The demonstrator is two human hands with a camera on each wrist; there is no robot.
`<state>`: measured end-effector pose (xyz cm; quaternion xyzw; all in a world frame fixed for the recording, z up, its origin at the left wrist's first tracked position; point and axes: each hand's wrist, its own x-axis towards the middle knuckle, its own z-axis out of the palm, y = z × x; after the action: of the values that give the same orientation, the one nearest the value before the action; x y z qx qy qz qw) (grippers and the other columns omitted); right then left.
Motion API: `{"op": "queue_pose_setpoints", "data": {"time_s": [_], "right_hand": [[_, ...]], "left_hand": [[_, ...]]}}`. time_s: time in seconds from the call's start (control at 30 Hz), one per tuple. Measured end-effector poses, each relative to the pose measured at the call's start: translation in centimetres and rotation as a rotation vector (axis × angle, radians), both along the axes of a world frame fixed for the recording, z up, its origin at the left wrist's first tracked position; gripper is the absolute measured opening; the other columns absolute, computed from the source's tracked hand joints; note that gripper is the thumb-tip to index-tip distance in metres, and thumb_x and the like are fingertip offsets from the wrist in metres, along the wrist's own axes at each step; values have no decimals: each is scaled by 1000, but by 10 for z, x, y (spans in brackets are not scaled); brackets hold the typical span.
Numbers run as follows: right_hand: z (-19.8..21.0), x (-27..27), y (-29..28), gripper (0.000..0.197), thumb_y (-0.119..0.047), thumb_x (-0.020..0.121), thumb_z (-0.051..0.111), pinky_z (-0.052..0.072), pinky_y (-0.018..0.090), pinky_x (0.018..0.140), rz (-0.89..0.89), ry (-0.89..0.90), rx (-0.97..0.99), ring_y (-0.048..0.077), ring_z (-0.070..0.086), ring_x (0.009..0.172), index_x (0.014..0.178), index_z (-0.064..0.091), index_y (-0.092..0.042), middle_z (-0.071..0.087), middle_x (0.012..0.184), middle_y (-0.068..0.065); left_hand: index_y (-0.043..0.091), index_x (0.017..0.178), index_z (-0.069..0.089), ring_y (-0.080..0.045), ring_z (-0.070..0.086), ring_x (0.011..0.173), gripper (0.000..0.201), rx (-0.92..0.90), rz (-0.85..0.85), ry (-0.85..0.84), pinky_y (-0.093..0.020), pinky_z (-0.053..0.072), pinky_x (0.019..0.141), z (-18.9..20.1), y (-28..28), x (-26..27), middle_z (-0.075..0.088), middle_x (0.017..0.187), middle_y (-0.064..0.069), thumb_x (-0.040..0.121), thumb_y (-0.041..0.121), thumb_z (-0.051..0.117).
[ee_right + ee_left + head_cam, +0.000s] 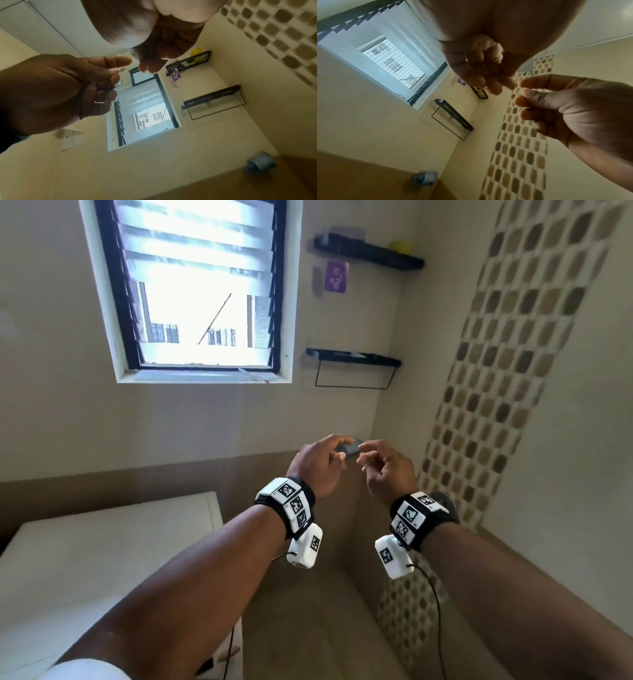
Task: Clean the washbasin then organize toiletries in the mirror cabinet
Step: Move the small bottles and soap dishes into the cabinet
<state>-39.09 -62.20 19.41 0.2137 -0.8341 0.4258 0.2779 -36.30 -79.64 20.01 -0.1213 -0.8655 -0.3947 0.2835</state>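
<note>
- Both hands are raised together at the room's corner, at about 6 o'clock from the shelves.
- Left hand [317,465] pinches a small dark object [349,447] between thumb and fingers; what it is cannot be told.
- Right hand [387,470] has its fingers curled, tips touching the object's right end; a firm hold cannot be told.
- Window [202,289] lies at 11 o'clock from the hands.
- 2 black shelves [354,358] hang at 12 o'clock, a purple tag [336,276] between them.
- White top [102,542] sits at 8 o'clock.
- Washbasin and cabinet are not visible.
</note>
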Motion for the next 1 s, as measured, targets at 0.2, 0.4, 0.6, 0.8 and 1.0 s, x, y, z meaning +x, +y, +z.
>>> {"op": "queue_pose_setpoints", "data": {"time_s": [0.2, 0.4, 0.6, 0.8, 1.0], "right_hand": [[51, -84, -7, 23, -18, 93, 63, 46, 18, 63, 31, 138, -1, -1, 59, 64, 115, 64, -25, 64, 70, -10], [72, -197, 6, 4, -21, 89, 69, 48, 15, 67, -16, 196, -4, -3, 61, 66, 86, 69, -24, 66, 71, -14], [72, -327, 10, 21, -32, 96, 61, 54, 30, 68, -49, 196, 49, 16, 66, 67, 86, 73, -18, 72, 75, -5], [74, -431, -20, 19, -35, 90, 67, 45, 20, 59, -94, 119, 57, 5, 62, 62, 78, 71, -21, 67, 65, -12], [100, -526, -45, 17, -36, 83, 68, 52, 26, 67, -190, 62, 68, 12, 65, 70, 82, 71, -19, 70, 72, -8]], "left_hand": [[34, 110, 73, -5, 63, 61, 20, -92, 9, 71, -27, 57, 75, 41, -6, -88, 68, 65, 12, 92, 37, 66], [29, 82, 74, 0, 54, 54, 21, -86, 72, 154, -23, 49, 60, 56, -3, -202, 59, 56, 18, 88, 49, 70], [30, 82, 73, -3, 63, 74, 39, -261, 138, 240, -32, 57, 72, 57, -5, -298, 69, 79, 18, 87, 65, 57], [37, 114, 68, -6, 68, 91, 42, -230, 172, 218, -31, 56, 83, 79, -31, -410, 74, 98, 18, 83, 65, 65], [32, 123, 68, -20, 57, 121, 45, -372, 209, 258, -38, 49, 100, 100, -47, -515, 70, 123, 10, 86, 58, 63]]}}
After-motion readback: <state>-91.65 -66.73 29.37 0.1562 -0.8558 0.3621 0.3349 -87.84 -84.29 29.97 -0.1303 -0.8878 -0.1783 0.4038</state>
